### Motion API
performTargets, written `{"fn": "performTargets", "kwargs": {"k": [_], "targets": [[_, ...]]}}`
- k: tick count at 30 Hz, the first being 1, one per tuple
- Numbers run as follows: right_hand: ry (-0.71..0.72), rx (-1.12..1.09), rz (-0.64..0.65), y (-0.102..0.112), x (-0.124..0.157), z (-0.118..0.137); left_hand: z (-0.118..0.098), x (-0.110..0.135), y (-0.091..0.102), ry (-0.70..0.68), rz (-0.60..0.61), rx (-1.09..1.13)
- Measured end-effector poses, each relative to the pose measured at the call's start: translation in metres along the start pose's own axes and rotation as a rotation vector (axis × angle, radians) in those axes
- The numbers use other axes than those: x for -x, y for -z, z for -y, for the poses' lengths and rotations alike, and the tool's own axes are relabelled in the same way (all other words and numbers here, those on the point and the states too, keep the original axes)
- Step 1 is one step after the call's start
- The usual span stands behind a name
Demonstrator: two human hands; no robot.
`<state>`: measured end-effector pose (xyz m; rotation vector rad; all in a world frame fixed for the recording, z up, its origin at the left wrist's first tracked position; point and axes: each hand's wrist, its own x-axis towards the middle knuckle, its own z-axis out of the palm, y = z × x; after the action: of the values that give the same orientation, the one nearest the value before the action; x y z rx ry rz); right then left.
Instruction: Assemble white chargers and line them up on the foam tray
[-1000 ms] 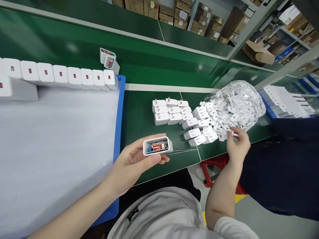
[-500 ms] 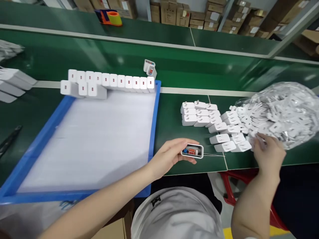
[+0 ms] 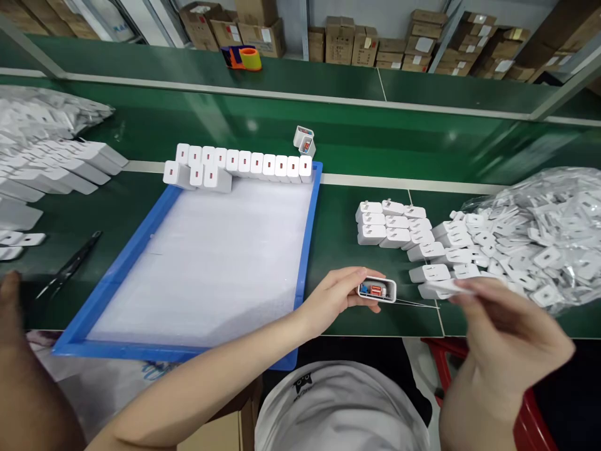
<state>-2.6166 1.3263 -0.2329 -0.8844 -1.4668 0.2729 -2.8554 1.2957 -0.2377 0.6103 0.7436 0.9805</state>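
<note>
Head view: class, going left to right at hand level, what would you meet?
Another person's arm, black tweezers, blue-framed tray, wearer's left hand, open white casing, flat white piece, wearer's right hand.

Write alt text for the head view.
The left hand holds an open case with electronics inside; the right hand holds a thin white piece. At left, cases line a tray's far edge; at right, white parts spill from a clear bag.

Cardboard boxes [image 3: 339,41], red stool [image 3: 535,421]
</note>
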Motion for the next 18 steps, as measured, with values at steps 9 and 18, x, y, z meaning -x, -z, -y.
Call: {"fn": "performTargets", "kwargs": {"k": [9,18], "targets": [[0.315,-0.155,0.573,-0.040,0.014,0.026,-0.001,0.001,-0.002,-0.030,-0.017,0.062],[0.374,-0.102,0.662,-0.032,0.008,0.018,0.001,0.003,-0.002,-0.034,-0.008,0.000]]}}
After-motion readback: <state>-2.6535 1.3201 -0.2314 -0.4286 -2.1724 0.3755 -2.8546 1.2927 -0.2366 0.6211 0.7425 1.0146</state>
